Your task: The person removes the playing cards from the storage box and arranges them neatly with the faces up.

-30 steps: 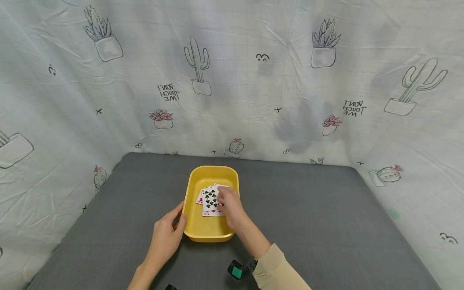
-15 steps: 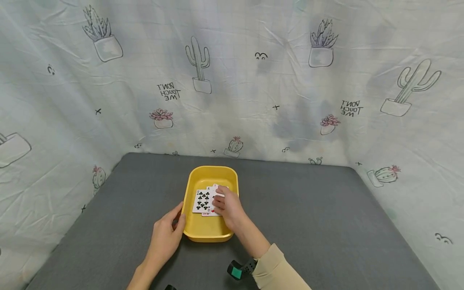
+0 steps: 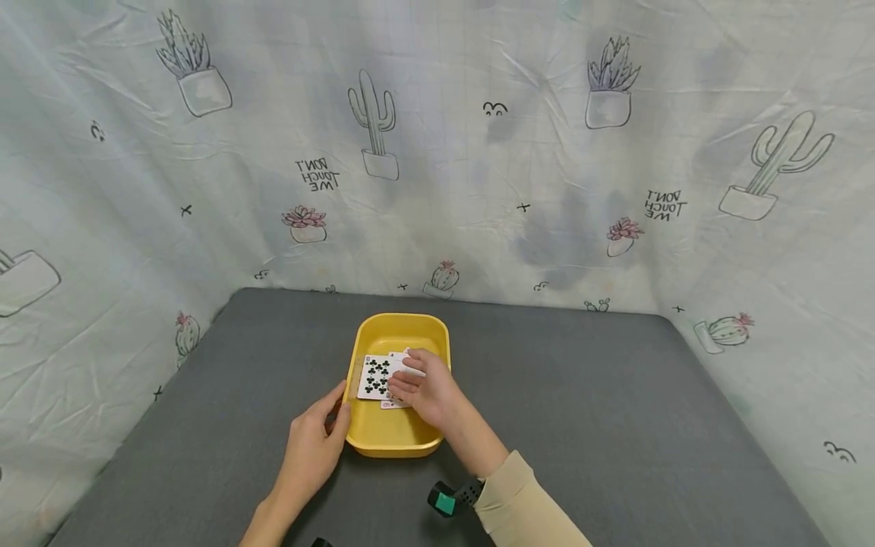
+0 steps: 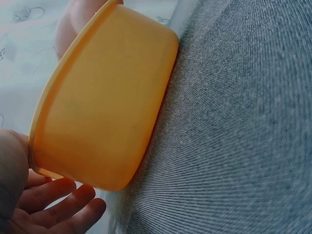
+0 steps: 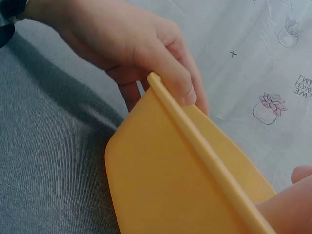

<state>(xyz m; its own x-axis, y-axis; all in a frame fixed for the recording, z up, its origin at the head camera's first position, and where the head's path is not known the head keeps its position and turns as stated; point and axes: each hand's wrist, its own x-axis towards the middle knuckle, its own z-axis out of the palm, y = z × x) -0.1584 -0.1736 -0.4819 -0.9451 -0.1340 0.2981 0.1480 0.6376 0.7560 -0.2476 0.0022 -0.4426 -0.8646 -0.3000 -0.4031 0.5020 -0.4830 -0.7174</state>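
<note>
Inside the yellow tub (image 3: 393, 429) lie several playing cards, overlapping face up. On top at the left is a ten of clubs (image 3: 373, 376); a red-marked card (image 3: 391, 404) peeks out below it. My right hand (image 3: 434, 391) is over the cards, palm turned left, fingers straight and touching or just above the ten's right edge. My left hand (image 3: 317, 437) holds the tub's left rim. In the right wrist view that left hand (image 5: 141, 48) has its thumb over the tub's rim. The left wrist view shows the tub's outer wall (image 4: 97, 107) and no cards.
The tub stands on a grey cloth-covered table (image 3: 581, 410). A pale curtain (image 3: 465, 152) printed with cacti hangs behind and at both sides. A black wrist strap with a green patch (image 3: 446, 503) is by the right sleeve (image 3: 529, 505).
The ten of clubs has slid left across the other cards toward the tub's left wall. My right hand's fingers have shifted slightly left and straightened. The left hand stays on the rim.
</note>
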